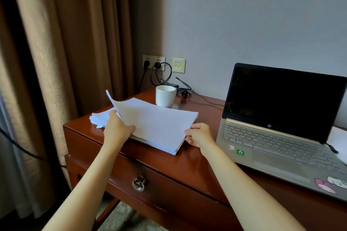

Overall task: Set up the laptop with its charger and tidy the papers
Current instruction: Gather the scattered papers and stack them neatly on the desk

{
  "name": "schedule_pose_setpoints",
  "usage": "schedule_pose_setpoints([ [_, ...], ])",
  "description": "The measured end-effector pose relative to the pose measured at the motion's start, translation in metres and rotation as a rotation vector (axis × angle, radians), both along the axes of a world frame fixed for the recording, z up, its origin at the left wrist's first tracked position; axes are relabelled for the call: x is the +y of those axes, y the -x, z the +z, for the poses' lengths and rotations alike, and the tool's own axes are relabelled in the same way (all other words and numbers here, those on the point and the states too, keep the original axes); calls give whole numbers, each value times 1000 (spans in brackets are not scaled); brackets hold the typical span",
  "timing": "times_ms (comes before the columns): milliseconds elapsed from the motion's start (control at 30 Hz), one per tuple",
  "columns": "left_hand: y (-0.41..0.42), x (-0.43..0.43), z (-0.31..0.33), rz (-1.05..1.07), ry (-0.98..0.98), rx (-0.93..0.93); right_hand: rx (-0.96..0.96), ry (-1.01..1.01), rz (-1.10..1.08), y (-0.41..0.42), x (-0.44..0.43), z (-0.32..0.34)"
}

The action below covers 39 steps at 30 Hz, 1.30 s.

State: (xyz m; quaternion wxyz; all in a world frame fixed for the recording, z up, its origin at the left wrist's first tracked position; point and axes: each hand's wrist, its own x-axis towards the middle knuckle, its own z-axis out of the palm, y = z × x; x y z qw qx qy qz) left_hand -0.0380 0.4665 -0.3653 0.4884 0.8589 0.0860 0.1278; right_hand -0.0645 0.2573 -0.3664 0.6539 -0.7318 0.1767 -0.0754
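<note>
A thick stack of white papers (159,124) lies on the left part of the wooden desk (197,163). My left hand (117,129) grips its left edge, where a few top sheets curl upward. My right hand (199,134) pinches the stack's right corner. More loose sheets (100,118) stick out behind my left hand. An open laptop (281,127) with a dark screen stands on the right. The charger brick (173,85) sits behind a mug, its plug (157,65) in the wall socket and its cable (206,99) running toward the laptop.
A white mug (165,96) stands just behind the papers. A second black plug (146,63) sits in the wall socket. Brown curtains (65,43) hang at the left. A drawer with a metal ring pull (138,184) is under the desktop. Another white sheet (338,140) lies right of the laptop.
</note>
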Motion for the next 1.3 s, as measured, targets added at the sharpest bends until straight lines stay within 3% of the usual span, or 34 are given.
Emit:
schedule_pose_setpoints([
  [100, 6, -6, 0, 110, -236, -110, -25, 174, 8, -4, -2, -5],
  [200, 5, -12, 2, 188, -515, -135, -45, 631, 92, -2, -8, -4],
  [300, 1, -22, 6, 111, -619, -113, -12, 937, 189, 2, -13, 4],
  [567, 2, -82, 27, -176, -802, -206, -15, 1241, 150, 15, -39, 19],
  [733, 9, -137, 35, -460, -942, -292, 69, 1453, 192, 31, -77, 27],
  [1000, 30, -216, 48, -782, -1054, -373, 272, 1448, 98, 71, -155, 38],
  [1300, 57, -294, 48, -979, -1077, -447, 399, 1424, -75, 123, -238, 36],
])
